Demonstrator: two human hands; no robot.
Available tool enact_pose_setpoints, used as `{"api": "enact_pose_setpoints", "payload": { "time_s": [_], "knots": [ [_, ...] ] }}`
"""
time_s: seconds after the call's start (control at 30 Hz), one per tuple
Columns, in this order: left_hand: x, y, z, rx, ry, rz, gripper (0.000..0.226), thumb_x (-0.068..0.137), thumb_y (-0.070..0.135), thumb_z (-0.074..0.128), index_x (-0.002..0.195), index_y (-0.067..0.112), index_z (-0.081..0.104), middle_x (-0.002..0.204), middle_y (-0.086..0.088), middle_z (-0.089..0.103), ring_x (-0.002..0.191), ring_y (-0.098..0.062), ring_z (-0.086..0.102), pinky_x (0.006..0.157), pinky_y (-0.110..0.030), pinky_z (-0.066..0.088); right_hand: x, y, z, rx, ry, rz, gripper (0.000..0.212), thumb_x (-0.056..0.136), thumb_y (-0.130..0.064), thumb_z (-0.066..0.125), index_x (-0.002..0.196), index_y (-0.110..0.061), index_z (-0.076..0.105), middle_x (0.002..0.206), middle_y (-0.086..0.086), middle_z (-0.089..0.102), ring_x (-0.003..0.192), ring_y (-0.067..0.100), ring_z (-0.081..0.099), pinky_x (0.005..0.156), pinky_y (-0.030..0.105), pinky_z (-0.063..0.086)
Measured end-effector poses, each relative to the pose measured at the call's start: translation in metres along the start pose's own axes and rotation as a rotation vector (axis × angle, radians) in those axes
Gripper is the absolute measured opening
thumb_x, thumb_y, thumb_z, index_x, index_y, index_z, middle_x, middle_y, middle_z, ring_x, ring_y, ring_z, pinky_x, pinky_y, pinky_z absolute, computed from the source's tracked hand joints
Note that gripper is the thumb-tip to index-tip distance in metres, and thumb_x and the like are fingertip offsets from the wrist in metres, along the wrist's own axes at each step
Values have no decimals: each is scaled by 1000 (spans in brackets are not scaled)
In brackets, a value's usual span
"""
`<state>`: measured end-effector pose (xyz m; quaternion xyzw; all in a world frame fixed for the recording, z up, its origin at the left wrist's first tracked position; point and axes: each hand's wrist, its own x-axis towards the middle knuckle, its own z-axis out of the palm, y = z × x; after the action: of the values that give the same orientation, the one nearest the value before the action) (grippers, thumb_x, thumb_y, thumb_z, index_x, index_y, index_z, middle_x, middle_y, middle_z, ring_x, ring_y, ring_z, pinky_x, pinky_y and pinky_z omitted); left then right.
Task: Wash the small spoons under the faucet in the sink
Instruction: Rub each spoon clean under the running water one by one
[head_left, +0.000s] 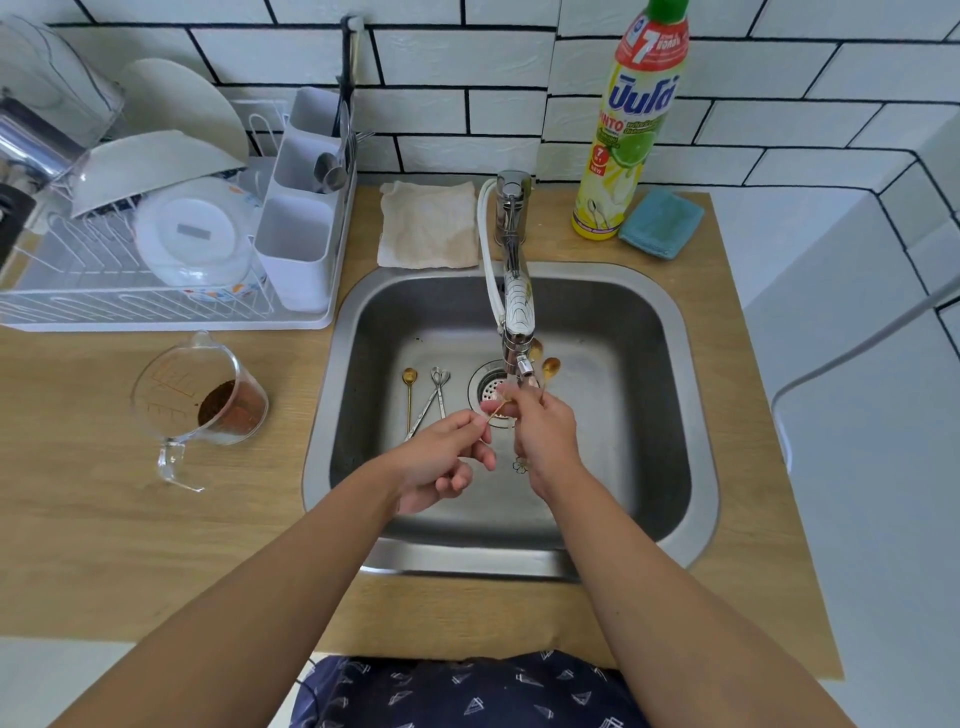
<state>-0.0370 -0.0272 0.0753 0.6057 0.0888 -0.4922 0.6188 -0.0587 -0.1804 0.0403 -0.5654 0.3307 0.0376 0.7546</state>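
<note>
Both grips pinch one gold spoon (497, 410): my left hand (447, 457) holds its handle, my right hand (543, 431) rubs its bowl under the faucet (514, 312). Other spoons (426, 400) wait in the sink (649, 415), so I judge washing barely begun.

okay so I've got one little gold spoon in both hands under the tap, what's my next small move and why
Probably rub the bowl end with the right hand fingers, then set it aside. The left hand pinches the gold spoon by its handle just below the faucet nozzle, so it is already in place, and more spoons wait on the sink floor, including a gold one.
</note>
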Motion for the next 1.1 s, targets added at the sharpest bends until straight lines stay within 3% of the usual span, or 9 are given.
{"api": "enact_pose_setpoints", "payload": {
  "time_s": [0.1, 0.23, 0.37, 0.5, 0.6, 0.8, 0.9, 1.03, 1.1],
  "knots": [
    [-4, -2, -7, -83, -41, -13, 22, 106, 33, 46, 98, 14, 53, 81, -8, 66, 34, -5, 37, 31, -12, 26, 3, -1, -7, 206, -136, 104, 23, 106, -24, 51, 106, -11, 69, 105, 9, 80, 36, 5, 23, 36, 19, 25],
    [-10, -5, -14, -274, -70, -50, 21, 103, 32, 52, 97, 13, 58, 84, -9, 66, 35, -3, 39, 29, -11, 28, 2, 3, -17, 219, -336, 143, 13, 102, -25, 62, 110, -19, 70, 113, 0, 77, 42, 4, 24, 38, 17, 24],
    [-11, -7, -9, 106, 13, -11, 30, 104, 41, 49, 96, 14, 61, 88, -7, 71, 52, -13, 57, 46, -20, 43, 0, 4, -12, 78, -119, 113, 14, 91, -27, 77, 78, -24, 74, 90, 1, 76, 40, 3, 31, 37, 18, 29],
    [-3, -5, 0, 316, 144, 111, 34, 108, 35, 40, 95, 9, 57, 80, -9, 65, 40, -15, 49, 38, -22, 37, 0, 5, -7, -54, -6, 20, 20, 100, -30, 65, 95, -13, 75, 86, -4, 80, 42, -4, 53, 38, 10, 35],
    [-1, -4, 5, 358, 182, 137, 34, 108, 33, 39, 96, 7, 56, 80, -10, 66, 35, -15, 46, 35, -22, 32, -2, 4, -7, -61, -59, 25, 7, 97, -22, 68, 97, -17, 73, 63, -12, 66, 41, 2, 41, 38, 16, 30],
    [-2, -3, 6, 346, 137, 133, 34, 108, 33, 39, 97, 6, 57, 79, -7, 68, 35, -13, 41, 34, -22, 31, 2, -3, -9, -93, 70, 14, 18, 95, -28, 69, 80, -18, 70, 83, 0, 80, 39, -3, 51, 47, 15, 36],
    [1, -4, 4, 314, 150, 146, 34, 108, 33, 40, 95, 7, 57, 78, -7, 68, 34, -12, 38, 33, -20, 27, 0, -3, -9, -58, 11, 13, 25, 100, -31, 63, 80, -20, 73, 86, -3, 81, 37, -1, 48, 37, 13, 33],
    [11, 1, 2, 276, 158, 150, 35, 106, 38, 45, 93, 10, 59, 78, -7, 69, 34, -10, 37, 34, -19, 25, -5, 1, -10, -62, -122, 70, 16, 92, -34, 76, 86, -19, 71, 60, -6, 60, 41, 6, 27, 38, 20, 26],
    [20, 8, 4, 282, 171, 170, 33, 105, 36, 49, 93, 9, 63, 77, -5, 69, 37, -10, 43, 35, -20, 31, -3, -1, -9, -23, -57, 66, 19, 92, -30, 76, 79, -21, 67, 66, -1, 65, 40, 5, 29, 37, 20, 26]
  ]
}}
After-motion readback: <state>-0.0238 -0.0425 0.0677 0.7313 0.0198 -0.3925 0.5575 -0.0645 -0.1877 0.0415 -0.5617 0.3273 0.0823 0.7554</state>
